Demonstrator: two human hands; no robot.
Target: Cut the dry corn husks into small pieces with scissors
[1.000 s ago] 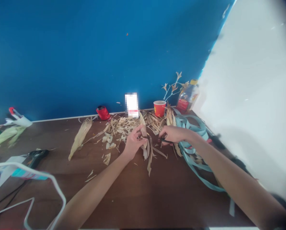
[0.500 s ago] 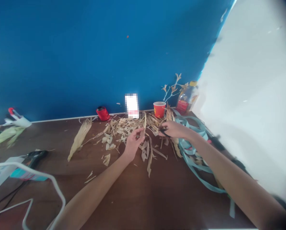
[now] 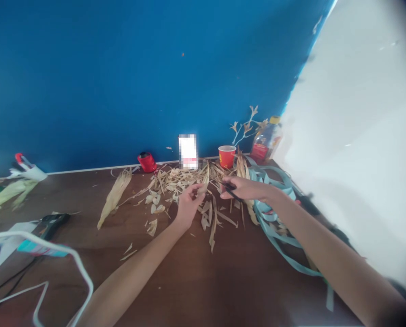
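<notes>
Between the fingertips of my left hand (image 3: 188, 206), a narrow strip of dried corn husk (image 3: 207, 176) stands upright. My right hand (image 3: 246, 188), a short way to the right, is closed around black-handled scissors (image 3: 234, 193); the blades are too blurred to tell how far apart they are. Behind and below both hands lies a loose pile of cut husk pieces (image 3: 175, 179). Longer husk strips (image 3: 213, 227) trail toward me on the brown table (image 3: 189, 281).
A red paper cup (image 3: 227, 158), a plastic bottle (image 3: 266, 141) and a branch with husk flowers (image 3: 246, 128) stand behind. Pale blue strapping (image 3: 277, 240) loops under my right arm. Leftward are a husk bundle (image 3: 114, 197), a red roll (image 3: 147, 162) and a white cable (image 3: 76, 261).
My right hand with the scissors has moved slightly left, closer to the husk strip. My left hand stays nearly in place, still pinching the strip.
</notes>
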